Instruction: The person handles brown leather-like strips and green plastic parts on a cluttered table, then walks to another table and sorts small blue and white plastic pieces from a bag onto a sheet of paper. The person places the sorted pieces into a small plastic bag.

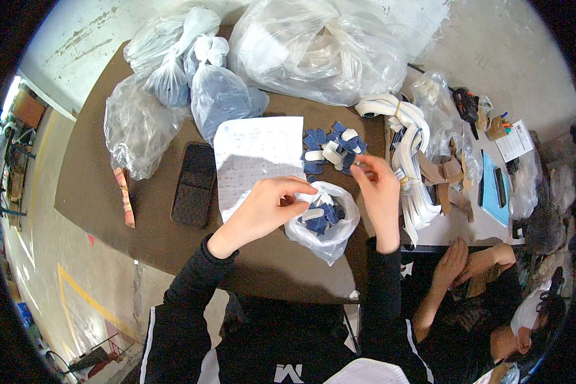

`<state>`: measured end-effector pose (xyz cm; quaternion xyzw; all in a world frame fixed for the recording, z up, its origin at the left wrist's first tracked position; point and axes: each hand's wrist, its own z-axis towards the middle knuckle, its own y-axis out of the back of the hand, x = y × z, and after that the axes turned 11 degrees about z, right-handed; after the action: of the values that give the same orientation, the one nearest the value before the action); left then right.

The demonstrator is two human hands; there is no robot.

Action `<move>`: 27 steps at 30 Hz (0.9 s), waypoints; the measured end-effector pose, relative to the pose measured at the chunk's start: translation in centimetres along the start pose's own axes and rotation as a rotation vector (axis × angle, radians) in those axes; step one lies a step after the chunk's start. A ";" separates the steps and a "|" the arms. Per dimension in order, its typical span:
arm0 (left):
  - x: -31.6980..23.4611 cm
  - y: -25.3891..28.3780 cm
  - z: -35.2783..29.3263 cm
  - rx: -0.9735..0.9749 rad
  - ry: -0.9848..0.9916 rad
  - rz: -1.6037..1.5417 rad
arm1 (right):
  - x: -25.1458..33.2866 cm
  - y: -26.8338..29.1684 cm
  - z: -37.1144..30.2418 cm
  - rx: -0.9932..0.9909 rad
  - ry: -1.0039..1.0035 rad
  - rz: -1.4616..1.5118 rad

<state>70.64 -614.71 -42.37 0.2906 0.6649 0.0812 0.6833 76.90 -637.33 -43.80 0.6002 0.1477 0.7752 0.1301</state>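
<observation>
A clear plastic bag [336, 246] stands open on the brown table, with blue fabric pieces [317, 224] and some white ones inside. My left hand [265, 208] is over its left rim, thumb and fingers curved with a gap between them and nothing visible in it. Just beyond the bag lies a loose pile of small dark blue fabric pieces [314, 138] with several white pieces [331, 152] among them. My right hand [379, 185] hovers at the pile's right edge, its fingers bent and slightly apart; I see nothing held there.
A written sheet [259, 150] and a dark phone [194, 185] lie left of the bag. Filled plastic bags [320, 51] line the far edge. Bundled white strips [416, 147] lie at right, near a blue folder [493, 192]. Another person's hands [467, 264] are at lower right.
</observation>
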 end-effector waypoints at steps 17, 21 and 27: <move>1.0 0.8 0.5 -0.224 -0.130 0.190 | -1.7 0.7 1.1 -0.102 -0.027 -0.076; 0.3 0.8 0.6 -0.351 -0.131 0.066 | 0.0 1.6 1.1 -0.080 -0.176 0.215; -0.4 -0.1 0.3 -0.173 -0.058 -0.820 | 4.3 -0.7 0.6 0.164 -0.179 0.479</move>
<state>70.89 -615.07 -42.08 -0.0542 0.6968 -0.1501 0.6993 76.45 -635.06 -40.08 0.6929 0.0516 0.7131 -0.0936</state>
